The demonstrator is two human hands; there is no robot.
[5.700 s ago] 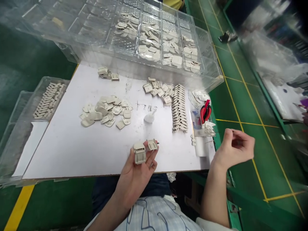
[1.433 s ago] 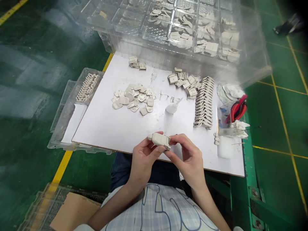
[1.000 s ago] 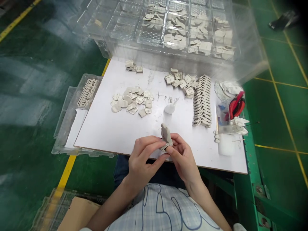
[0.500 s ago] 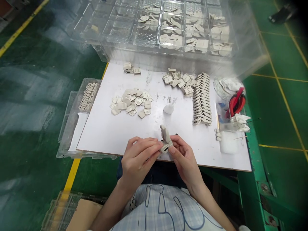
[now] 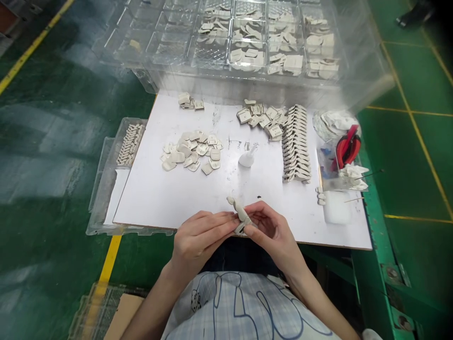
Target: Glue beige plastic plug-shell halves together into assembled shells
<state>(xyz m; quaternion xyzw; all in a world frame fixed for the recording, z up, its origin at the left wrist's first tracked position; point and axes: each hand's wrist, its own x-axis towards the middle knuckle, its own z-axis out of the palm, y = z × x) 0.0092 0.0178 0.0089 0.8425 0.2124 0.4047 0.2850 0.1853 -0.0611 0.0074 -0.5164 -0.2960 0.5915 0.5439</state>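
Between my two hands, over the front edge of the white board point(image 5: 141, 198), is a small beige plastic part point(image 5: 242, 212) with a raised, curved upper piece. The fingertips of my left hand point(image 5: 205, 231) close on its left side. My right hand point(image 5: 274, 231) pinches its right side between thumb and fingers. Part of its lower end is hidden by my fingers. Beyond my hands stands a small white squeeze bottle point(image 5: 247, 159) with a thin spout. A pile of flat beige pieces point(image 5: 193, 150) lies to the left of the bottle.
Stacked beige parts form a column point(image 5: 296, 144) on the right, beside loose square pieces point(image 5: 260, 115). Red-handled pliers point(image 5: 348, 148) stand in a clear container at the right edge. A big clear compartment tray point(image 5: 170, 47) spans the back. Another clear tray point(image 5: 102, 200) holds parts at left.
The beige part has tilted to the left and its raised piece leans over more. Both hands have moved slightly downward with it.
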